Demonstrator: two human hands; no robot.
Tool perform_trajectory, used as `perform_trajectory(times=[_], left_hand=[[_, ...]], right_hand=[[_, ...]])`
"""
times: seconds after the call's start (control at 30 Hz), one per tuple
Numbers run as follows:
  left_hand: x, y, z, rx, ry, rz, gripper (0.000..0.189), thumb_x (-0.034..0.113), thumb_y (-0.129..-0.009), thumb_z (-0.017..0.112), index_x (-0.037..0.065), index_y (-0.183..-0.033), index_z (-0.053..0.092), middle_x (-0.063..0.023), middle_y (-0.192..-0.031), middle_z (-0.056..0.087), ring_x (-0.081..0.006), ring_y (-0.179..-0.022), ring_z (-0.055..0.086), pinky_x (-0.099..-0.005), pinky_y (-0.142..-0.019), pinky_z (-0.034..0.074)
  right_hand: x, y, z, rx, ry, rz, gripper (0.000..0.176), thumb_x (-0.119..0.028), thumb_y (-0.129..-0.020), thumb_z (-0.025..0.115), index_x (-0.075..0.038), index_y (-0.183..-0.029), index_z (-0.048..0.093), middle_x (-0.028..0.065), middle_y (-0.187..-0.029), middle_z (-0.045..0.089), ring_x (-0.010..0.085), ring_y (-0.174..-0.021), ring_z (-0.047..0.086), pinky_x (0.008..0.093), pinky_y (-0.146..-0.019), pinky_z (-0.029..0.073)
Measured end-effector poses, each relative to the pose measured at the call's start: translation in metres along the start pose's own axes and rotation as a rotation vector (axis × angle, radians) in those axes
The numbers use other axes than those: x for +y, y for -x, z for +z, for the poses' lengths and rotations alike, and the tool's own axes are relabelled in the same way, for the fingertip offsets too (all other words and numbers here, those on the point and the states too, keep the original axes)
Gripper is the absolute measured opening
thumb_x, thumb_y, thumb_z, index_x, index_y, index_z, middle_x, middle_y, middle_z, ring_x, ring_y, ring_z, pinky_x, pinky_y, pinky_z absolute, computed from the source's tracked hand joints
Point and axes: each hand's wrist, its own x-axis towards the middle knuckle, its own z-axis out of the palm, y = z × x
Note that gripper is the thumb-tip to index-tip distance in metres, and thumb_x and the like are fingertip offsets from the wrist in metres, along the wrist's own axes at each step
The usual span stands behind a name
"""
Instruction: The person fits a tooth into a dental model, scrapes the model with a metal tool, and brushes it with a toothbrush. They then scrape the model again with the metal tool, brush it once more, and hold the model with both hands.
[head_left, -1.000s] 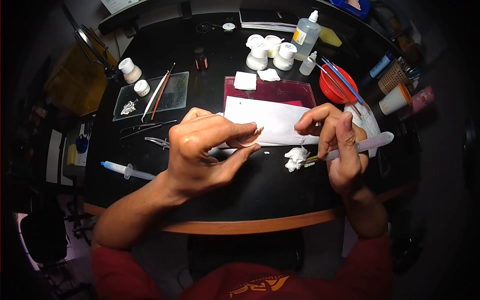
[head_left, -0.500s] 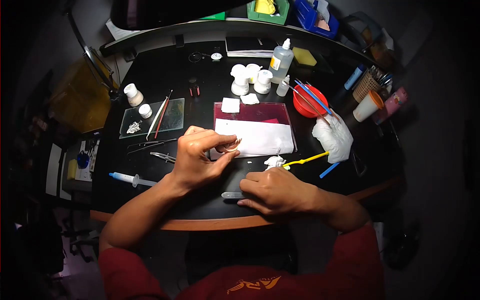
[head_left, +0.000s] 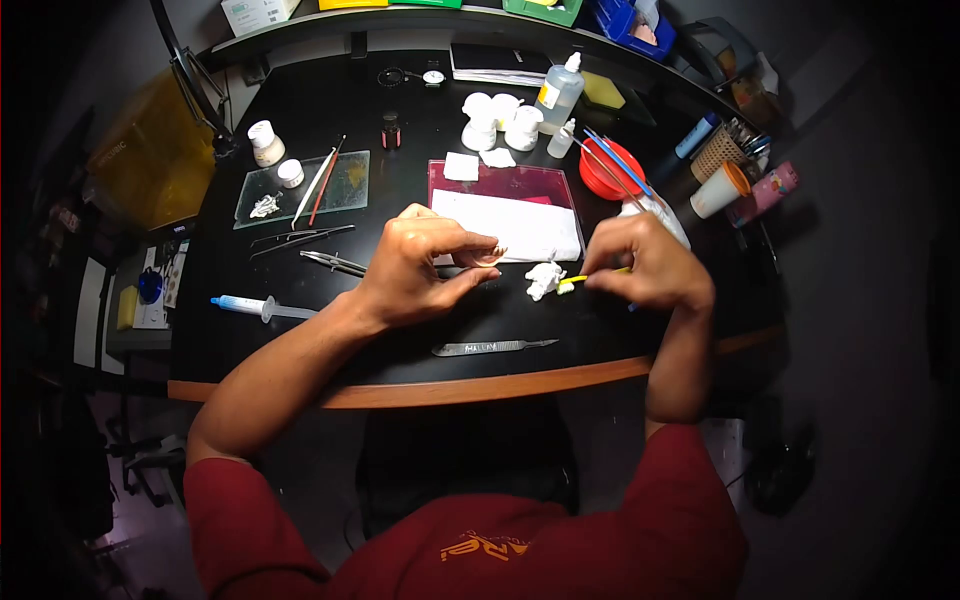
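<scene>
My left hand (head_left: 425, 265) is closed, with thumb and fingertips pinching a small curved dental piece (head_left: 490, 257) that shows a row of teeth; part of it is hidden by the fingers. To the right, my right hand (head_left: 650, 265) has its fingers closed on the handle of a yellow toothbrush (head_left: 574, 281). The brush head lies beside a crumpled white tissue (head_left: 543, 281). A scalpel (head_left: 490, 348) rests on the black table below both hands, its blade pointing right. Behind the dental piece is a folded white paper towel (head_left: 510, 222) on a dark red slab (head_left: 540, 180).
Tweezers (head_left: 335, 262), a syringe (head_left: 262, 308) and a glass plate (head_left: 350, 185) with thin tools lie left. White jars (head_left: 522, 130) and a clear bottle (head_left: 559, 95) stand at the back. A red bowl (head_left: 600, 180) with sticks across it and an orange-rimmed cup (head_left: 720, 190) are right.
My right hand has let go of the scalpel, moved up and right, and taken hold of the yellow toothbrush. My left hand still holds the dental piece. The camera view has shifted slightly.
</scene>
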Motion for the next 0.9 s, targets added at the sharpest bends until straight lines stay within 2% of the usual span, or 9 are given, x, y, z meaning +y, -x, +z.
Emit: perform_trajectory(times=[0.07, 0.2, 0.3, 0.33, 0.43, 0.47, 0.57, 0.73, 0.9], left_hand=[[-0.001, 0.0, 0.0, -0.009, 0.033, -0.014, 0.026, 0.013, -0.078, 0.089, 0.007, -0.102, 0.08, -0.0049, -0.089, 0.08, -0.0151, -0.079, 0.076, -0.0295, -0.083, 0.05], [0.004, -0.003, -0.003, -0.021, 0.208, -0.192, 0.032, 0.011, -0.076, 0.09, 0.001, -0.105, 0.081, -0.0122, -0.092, 0.08, -0.0155, -0.08, 0.076, -0.0287, -0.077, 0.054], [0.003, -0.003, -0.004, -0.032, 0.262, -0.238, 0.033, 0.012, -0.077, 0.09, 0.0, -0.106, 0.08, -0.0153, -0.092, 0.079, -0.0157, -0.079, 0.076, -0.0274, -0.073, 0.056], [0.001, -0.004, -0.004, -0.04, 0.258, -0.218, 0.033, 0.012, -0.077, 0.09, -0.001, -0.106, 0.08, -0.0153, -0.092, 0.079, -0.0159, -0.079, 0.076, -0.0269, -0.073, 0.057], [-0.002, -0.005, -0.006, -0.064, 0.275, -0.211, 0.033, 0.012, -0.078, 0.09, -0.001, -0.106, 0.08, -0.0146, -0.091, 0.079, -0.0156, -0.08, 0.076, -0.0272, -0.074, 0.057], [-0.004, -0.005, -0.007, -0.058, 0.254, -0.179, 0.032, 0.013, -0.077, 0.09, 0.0, -0.105, 0.08, -0.0139, -0.091, 0.079, -0.016, -0.08, 0.076, -0.0277, -0.074, 0.057], [-0.004, -0.007, -0.013, -0.146, 0.231, -0.213, 0.031, 0.013, -0.077, 0.09, 0.001, -0.104, 0.08, -0.0135, -0.091, 0.079, -0.0174, -0.08, 0.076, -0.0287, -0.075, 0.057], [-0.003, -0.006, -0.015, -0.239, 0.29, -0.278, 0.03, 0.013, -0.075, 0.09, 0.001, -0.101, 0.081, -0.0134, -0.092, 0.079, -0.0201, -0.082, 0.076, -0.0311, -0.077, 0.057], [-0.005, -0.01, -0.024, -0.336, 0.299, -0.302, 0.031, 0.015, -0.075, 0.091, 0.001, -0.1, 0.081, -0.0132, -0.091, 0.079, -0.0207, -0.085, 0.076, -0.0314, -0.077, 0.057]], right_hand=[[0.018, 0.002, -0.005, 0.052, 0.175, 0.187, 0.015, -0.001, -0.071, 0.085, -0.003, -0.084, 0.078, 0.0083, -0.083, 0.074, 0.0196, -0.074, 0.066, 0.0339, -0.067, 0.051], [0.029, -0.009, 0.0, -0.212, 0.168, 0.43, 0.018, -0.005, -0.068, 0.088, -0.002, -0.082, 0.077, 0.0086, -0.082, 0.072, 0.0193, -0.076, 0.064, 0.0337, -0.069, 0.051], [0.035, -0.006, 0.004, -0.178, 0.202, 0.301, 0.017, -0.006, -0.07, 0.088, -0.001, -0.082, 0.076, 0.0087, -0.084, 0.072, 0.0194, -0.073, 0.064, 0.0331, -0.069, 0.051], [0.036, -0.004, 0.001, -0.188, 0.168, 0.268, 0.019, -0.006, -0.072, 0.086, -0.002, -0.088, 0.077, 0.0131, -0.084, 0.075, 0.0235, -0.081, 0.071, 0.036, -0.073, 0.055], [0.019, -0.003, -0.006, -0.129, 0.001, 0.315, 0.019, -0.005, -0.074, 0.085, -0.002, -0.09, 0.075, 0.0111, -0.083, 0.075, 0.0216, -0.08, 0.071, 0.0339, -0.074, 0.055], [0.017, -0.004, -0.007, -0.137, -0.057, 0.252, 0.017, -0.002, -0.079, 0.084, 0.001, -0.09, 0.072, 0.0073, -0.085, 0.074, 0.0141, -0.084, 0.069, 0.0314, -0.077, 0.053], [0.002, -0.008, -0.005, -0.052, -0.076, 0.11, 0.016, 0.0, -0.078, 0.085, 0.002, -0.088, 0.072, 0.0083, -0.085, 0.074, 0.0148, -0.085, 0.07, 0.0304, -0.078, 0.054], [-0.004, -0.033, 0.035, 0.144, -0.161, -0.249, 0.014, 0.002, -0.076, 0.086, 0.002, -0.084, 0.074, 0.0113, -0.085, 0.075, 0.0207, -0.078, 0.073, 0.0305, -0.071, 0.056], [0.0, -0.037, 0.046, 0.156, -0.133, -0.277, 0.015, 0.001, -0.075, 0.087, 0.001, -0.08, 0.073, 0.0095, -0.083, 0.075, 0.0179, -0.072, 0.072, 0.0279, -0.063, 0.055]])
